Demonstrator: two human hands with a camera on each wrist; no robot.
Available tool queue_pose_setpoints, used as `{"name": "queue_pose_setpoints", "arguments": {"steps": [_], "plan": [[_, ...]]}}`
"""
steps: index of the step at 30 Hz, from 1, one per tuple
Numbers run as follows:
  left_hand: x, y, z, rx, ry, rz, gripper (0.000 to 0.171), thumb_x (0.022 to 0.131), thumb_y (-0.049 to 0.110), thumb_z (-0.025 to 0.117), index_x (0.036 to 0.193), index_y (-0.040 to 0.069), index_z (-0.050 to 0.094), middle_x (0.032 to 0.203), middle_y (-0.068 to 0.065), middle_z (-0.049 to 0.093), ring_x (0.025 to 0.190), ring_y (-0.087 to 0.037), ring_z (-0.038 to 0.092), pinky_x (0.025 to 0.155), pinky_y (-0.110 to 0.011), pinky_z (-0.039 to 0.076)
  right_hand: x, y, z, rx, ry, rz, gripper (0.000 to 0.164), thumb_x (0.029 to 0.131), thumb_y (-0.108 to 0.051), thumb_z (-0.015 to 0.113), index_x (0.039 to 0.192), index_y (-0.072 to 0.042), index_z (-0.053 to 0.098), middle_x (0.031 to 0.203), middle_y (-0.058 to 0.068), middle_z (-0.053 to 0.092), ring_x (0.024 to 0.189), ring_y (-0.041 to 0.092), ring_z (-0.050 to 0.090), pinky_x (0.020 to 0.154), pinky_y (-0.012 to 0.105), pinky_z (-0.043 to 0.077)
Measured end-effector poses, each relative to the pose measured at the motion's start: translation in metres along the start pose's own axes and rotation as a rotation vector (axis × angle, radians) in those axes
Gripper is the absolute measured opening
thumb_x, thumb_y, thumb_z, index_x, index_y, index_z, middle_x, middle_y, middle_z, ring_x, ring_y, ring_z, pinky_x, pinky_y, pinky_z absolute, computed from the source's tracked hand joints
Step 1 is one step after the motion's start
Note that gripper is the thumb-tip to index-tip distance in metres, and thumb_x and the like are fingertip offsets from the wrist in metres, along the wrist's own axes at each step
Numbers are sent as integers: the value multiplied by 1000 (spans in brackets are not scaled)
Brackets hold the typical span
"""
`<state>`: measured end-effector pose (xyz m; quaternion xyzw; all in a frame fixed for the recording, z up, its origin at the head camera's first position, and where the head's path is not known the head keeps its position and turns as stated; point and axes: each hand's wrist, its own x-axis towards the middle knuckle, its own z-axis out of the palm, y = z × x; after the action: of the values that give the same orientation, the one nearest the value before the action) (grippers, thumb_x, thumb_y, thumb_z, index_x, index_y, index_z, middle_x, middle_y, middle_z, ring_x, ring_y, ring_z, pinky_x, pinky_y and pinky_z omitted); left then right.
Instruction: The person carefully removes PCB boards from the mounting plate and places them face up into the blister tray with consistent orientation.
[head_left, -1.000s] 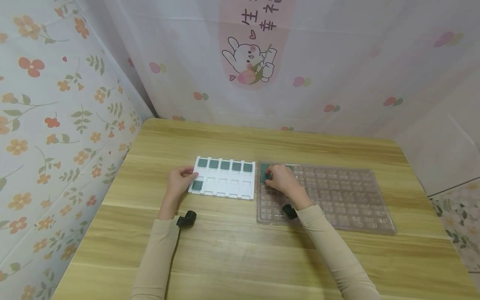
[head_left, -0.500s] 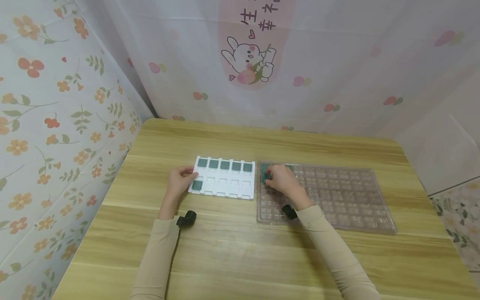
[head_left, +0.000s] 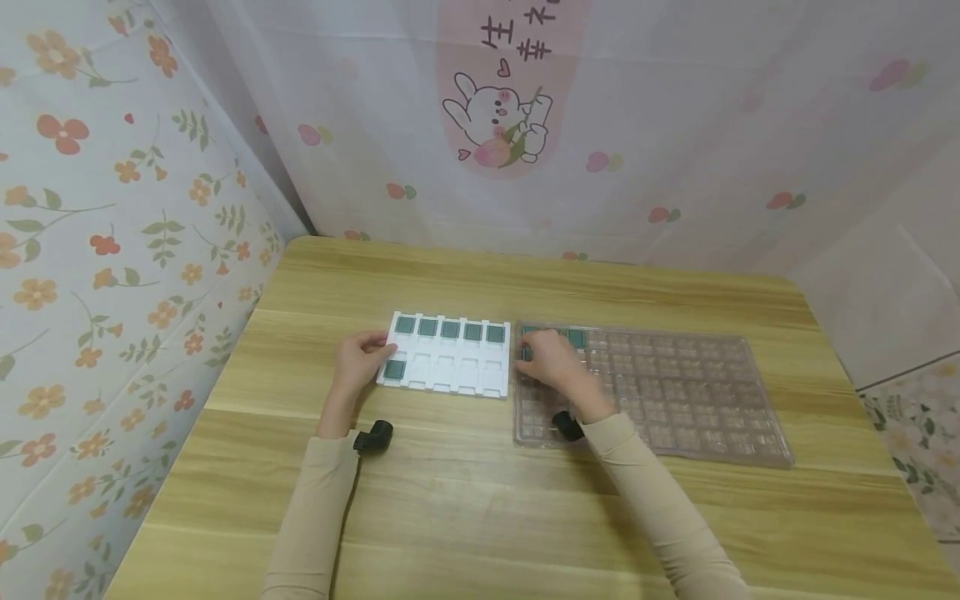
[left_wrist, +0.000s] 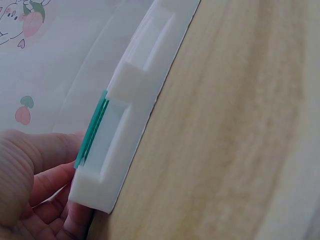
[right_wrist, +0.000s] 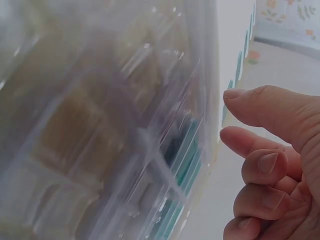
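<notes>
My left hand [head_left: 358, 364] grips the left edge of a white tray [head_left: 431, 353], thumb on the near side. Five-across pockets along its back row bear green square chips [head_left: 450, 330]; one more chip [head_left: 394, 369] sits front left. Seen edge-on in the left wrist view, a green chip [left_wrist: 91, 132] rests in its pocket beside the thumb. Over the back left corner of the clear plastic tray [head_left: 675, 396] is my right hand [head_left: 557, 364]. In the right wrist view its thumb and index finger stand apart with nothing between them. Green chips [head_left: 576, 339] lie in that corner, partly hidden by the hand.
Both trays lie side by side on a wood-grain table [head_left: 450, 500], with a narrow gap between them. A black wrist camera [head_left: 373, 437] is on the left sleeve, another [head_left: 567, 426] on the right. Printed curtains [head_left: 637, 108] hang behind and to the left.
My right hand has let go of the green chip in the clear tray and shifted slightly left, uncovering another chip in the back row. My left hand and the white tray have stayed put.
</notes>
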<state>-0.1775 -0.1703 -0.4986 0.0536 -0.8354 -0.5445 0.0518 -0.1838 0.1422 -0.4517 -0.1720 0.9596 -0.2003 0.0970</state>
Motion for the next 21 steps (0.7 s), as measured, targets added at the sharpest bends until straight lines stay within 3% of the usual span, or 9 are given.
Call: {"name": "queue_pose_setpoints", "arguments": {"steps": [4,6,11,21], "plan": [[2,-1,1,31,-11,-39,30,81,9,71,106,-7,66,95,-21,67,84,-27,62,69,-23,47,1,-5,2,31,3,-24,27,85,-15,69,107,0,66,72,10,64,47,9,40,49,23,38],[3,-1,1,50,-16,-56,30,82,8,70,107,-8,66,97,-22,67,84,-27,62,67,-19,45,2,-8,3,44,10,-45,26,84,-14,69,106,1,66,72,8,64,48,9,43,49,23,40],[3,-1,3,45,-20,-67,31,82,7,71,108,-8,65,98,-23,66,85,-28,62,62,-12,41,6,-19,5,38,12,-72,25,83,-11,69,105,1,66,55,-2,51,47,8,40,45,20,34],[3,0,2,42,-16,-48,31,81,5,71,107,-9,65,97,-24,66,84,-28,62,62,-13,42,15,-43,11,16,21,-122,26,83,-13,69,105,1,67,52,-6,32,47,7,27,46,21,26]]}}
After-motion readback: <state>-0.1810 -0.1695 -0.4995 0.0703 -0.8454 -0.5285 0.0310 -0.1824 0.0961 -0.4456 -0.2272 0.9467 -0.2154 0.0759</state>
